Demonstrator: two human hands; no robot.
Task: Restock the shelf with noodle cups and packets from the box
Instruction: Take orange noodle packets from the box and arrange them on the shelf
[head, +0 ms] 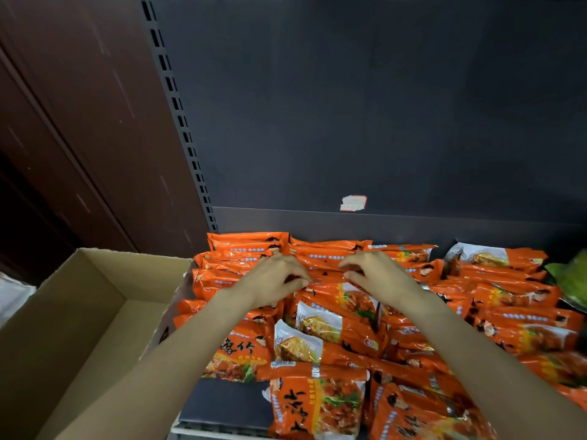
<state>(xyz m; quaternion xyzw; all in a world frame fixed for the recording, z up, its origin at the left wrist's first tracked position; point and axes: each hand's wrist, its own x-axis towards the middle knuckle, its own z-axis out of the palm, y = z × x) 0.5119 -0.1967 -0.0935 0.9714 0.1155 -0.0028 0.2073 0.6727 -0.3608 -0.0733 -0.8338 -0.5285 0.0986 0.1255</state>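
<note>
The noodle packets (333,315) are glossy plastic film, crinkled and catching highlights. At 8 o'clock the box (79,312) is matt brown cardboard, smooth inside. The shelf back panel (365,106) at 12 o'clock looks like matt dark painted metal, as does the slotted upright (178,112). A torn paper sticker (353,203) clings to it. At 10 o'clock the wall panel (63,122) is dull reddish brown.
</note>
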